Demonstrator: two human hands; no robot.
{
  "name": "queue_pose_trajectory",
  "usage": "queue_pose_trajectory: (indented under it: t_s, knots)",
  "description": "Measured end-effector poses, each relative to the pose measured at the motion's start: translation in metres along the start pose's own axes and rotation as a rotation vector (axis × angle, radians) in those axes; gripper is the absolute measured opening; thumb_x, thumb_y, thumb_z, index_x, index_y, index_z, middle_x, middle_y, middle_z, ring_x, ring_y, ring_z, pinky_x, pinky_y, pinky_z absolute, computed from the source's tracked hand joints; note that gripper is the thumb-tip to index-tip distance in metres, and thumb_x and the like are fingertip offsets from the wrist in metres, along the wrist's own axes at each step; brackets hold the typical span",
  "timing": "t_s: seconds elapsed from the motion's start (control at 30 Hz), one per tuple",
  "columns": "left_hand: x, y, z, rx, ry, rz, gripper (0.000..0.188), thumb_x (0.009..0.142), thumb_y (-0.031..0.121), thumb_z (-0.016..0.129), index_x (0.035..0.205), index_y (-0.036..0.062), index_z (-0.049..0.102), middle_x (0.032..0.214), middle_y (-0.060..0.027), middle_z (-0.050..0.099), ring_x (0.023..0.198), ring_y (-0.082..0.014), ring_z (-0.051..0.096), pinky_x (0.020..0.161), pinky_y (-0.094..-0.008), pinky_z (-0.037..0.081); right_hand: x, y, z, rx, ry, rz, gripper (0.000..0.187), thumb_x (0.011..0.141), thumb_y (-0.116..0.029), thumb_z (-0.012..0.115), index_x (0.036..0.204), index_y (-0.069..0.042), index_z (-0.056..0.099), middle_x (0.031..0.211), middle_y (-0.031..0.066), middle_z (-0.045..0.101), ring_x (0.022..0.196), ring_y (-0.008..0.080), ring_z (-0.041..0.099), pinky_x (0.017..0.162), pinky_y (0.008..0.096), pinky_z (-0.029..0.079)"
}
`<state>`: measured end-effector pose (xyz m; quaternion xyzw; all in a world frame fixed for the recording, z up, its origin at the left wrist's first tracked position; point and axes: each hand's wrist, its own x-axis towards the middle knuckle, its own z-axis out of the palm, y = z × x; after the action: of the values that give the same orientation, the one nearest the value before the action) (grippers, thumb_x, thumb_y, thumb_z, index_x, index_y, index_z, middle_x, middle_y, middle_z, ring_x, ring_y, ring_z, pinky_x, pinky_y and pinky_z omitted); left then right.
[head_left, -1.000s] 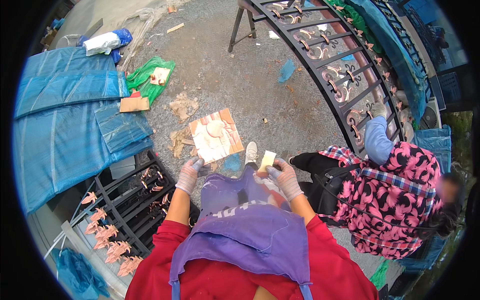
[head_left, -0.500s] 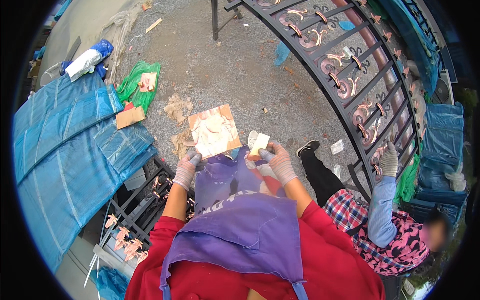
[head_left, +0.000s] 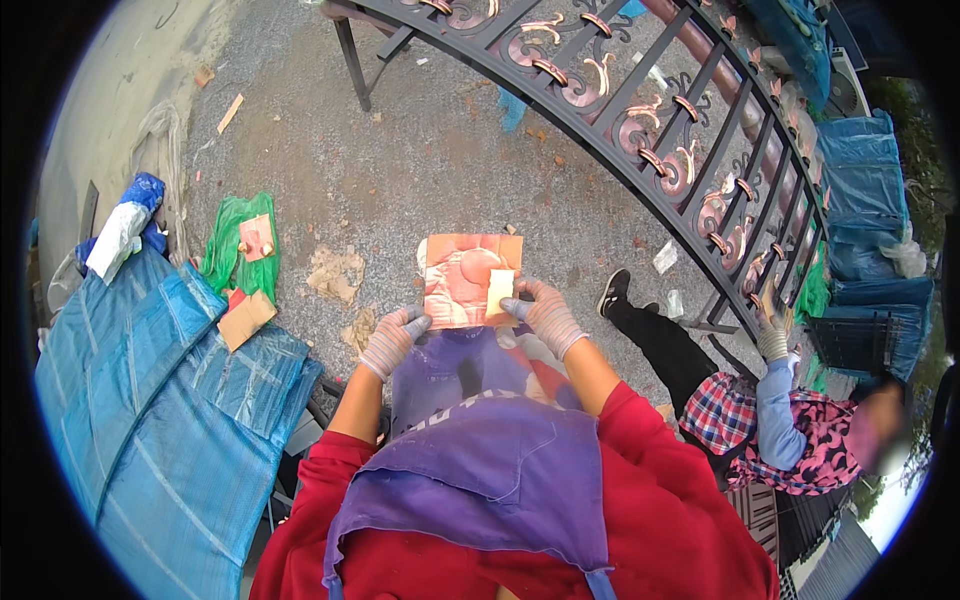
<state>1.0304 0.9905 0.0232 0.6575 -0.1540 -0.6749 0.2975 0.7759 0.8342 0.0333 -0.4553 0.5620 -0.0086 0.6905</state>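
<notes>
My left hand [head_left: 398, 340], in a pale glove with grey fingertips, grips the lower left corner of a flat square sheet [head_left: 455, 275] smeared with orange-copper colour. My right hand [head_left: 545, 312], gloved alike, pinches a small pale-yellow rectangular piece [head_left: 498, 290], possibly sponge. The yellow piece overlaps the sheet's right side; whether it presses on it I cannot tell. Both are in front of my purple apron [head_left: 470, 450]. Ahead to the right stands a curved black metal railing [head_left: 590, 120] with copper-coloured scrolls and collars.
At right a co-worker [head_left: 780, 430] has a gloved hand [head_left: 772, 335] at the railing's near end. Blue-wrapped bundles [head_left: 150, 400] lie at left, with green plastic [head_left: 225, 240] and cardboard [head_left: 246, 320] beside them. Scraps of paper [head_left: 335, 273] litter the gravel.
The yellow piece has come from the sheet's right side to over it. The sheet has turned straighter and shifted right. My view has swung, moving the railing leftward.
</notes>
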Motion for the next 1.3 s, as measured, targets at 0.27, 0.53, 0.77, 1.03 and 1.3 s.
queue_pose_trajectory:
  t_s: [0.27, 0.53, 0.77, 1.03, 1.3]
  knots:
    - [0.060, 0.016, -0.070, -0.110, 0.067, 0.004, 0.036, 0.100, 0.032, 0.056, 0.123, 0.0063, 0.061, 0.096, -0.0069, 0.070, 0.081, -0.0129, 0.063, 0.074, -0.0289, 0.053, 0.085, 0.033, 0.035, 0.388, 0.188, 0.092, 0.031, 0.082, -0.011, 0.078, 0.108, -0.003, 0.063, 0.101, 0.0044, 0.065, 0.091, 0.0126, 0.057, 0.083, 0.0277, 0.048]
    - [0.158, -0.115, -0.037, 0.112, 0.044, 0.004, 0.027, 0.102, 0.025, 0.053, 0.121, 0.0080, 0.062, 0.098, -0.0036, 0.070, 0.085, -0.0103, 0.063, 0.076, -0.0265, 0.052, 0.256, 0.118, 0.001, 0.467, 0.359, 0.237, 0.029, 0.084, -0.013, 0.076, 0.107, -0.013, 0.060, 0.098, -0.0011, 0.064, 0.088, 0.0148, 0.061, 0.073, 0.0293, 0.050]
    - [0.253, -0.189, 0.078, -0.044, -0.095, -0.100, 0.025, 0.097, 0.020, 0.059, 0.119, 0.0089, 0.065, 0.101, -0.0054, 0.072, 0.090, -0.0147, 0.067, 0.081, -0.0285, 0.052, 0.445, 0.194, -0.040, 0.552, 0.377, 0.123, 0.025, 0.087, -0.015, 0.074, 0.108, -0.015, 0.061, 0.095, -0.0030, 0.064, 0.078, 0.0124, 0.058, 0.069, 0.0290, 0.048]
    - [0.299, -0.203, 0.136, -0.071, -0.228, -0.044, 0.030, 0.097, 0.023, 0.058, 0.122, 0.0068, 0.059, 0.105, -0.0113, 0.070, 0.098, -0.0239, 0.067, 0.086, -0.0335, 0.052, 0.570, 0.248, -0.061, 0.550, 0.385, 0.018, 0.027, 0.092, -0.016, 0.068, 0.117, -0.013, 0.058, 0.101, -0.0001, 0.065, 0.082, 0.0136, 0.059, 0.069, 0.0292, 0.047]
    - [0.309, -0.200, 0.170, -0.187, -0.293, -0.007, 0.025, 0.098, 0.009, 0.056, 0.122, 0.0024, 0.059, 0.103, -0.0090, 0.068, 0.093, -0.0159, 0.066, 0.081, -0.0276, 0.052, 0.640, 0.288, -0.068, 0.676, 0.390, -0.041, 0.029, 0.092, -0.016, 0.068, 0.118, -0.014, 0.055, 0.104, 0.0012, 0.063, 0.089, 0.0163, 0.060, 0.073, 0.0338, 0.049]
